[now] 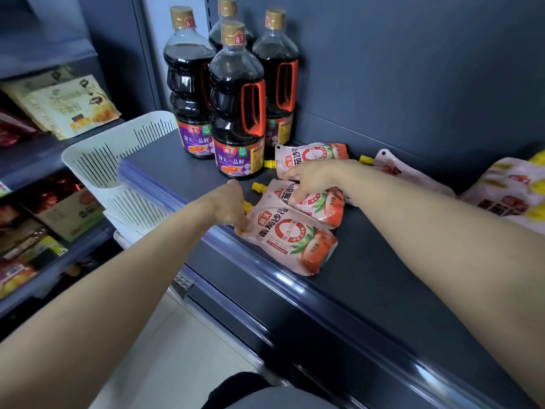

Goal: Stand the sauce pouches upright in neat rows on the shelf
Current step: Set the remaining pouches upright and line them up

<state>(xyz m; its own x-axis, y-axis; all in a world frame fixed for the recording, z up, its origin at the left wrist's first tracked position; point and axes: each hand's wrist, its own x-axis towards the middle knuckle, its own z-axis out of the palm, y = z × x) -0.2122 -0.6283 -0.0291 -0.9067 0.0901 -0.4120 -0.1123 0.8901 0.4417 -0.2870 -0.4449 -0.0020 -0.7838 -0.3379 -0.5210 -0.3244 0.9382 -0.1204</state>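
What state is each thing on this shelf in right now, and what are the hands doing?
Front pouch: lying flat at the shelf edge, left hand gripping its spout end.
Middle pouch: lying flat, right hand resting on it.
Back pouch: lying flat, yellow cap on.
Pouch behind right arm: lying down, partly hidden.
Soy sauce bottles: four, upright, capped.
White basket: beside the shelf; contents not visible.

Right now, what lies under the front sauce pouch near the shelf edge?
The front pouch lies flat, its upper edge overlapping a second pouch. The dark shelf shows around it. Anything directly underneath is hidden.
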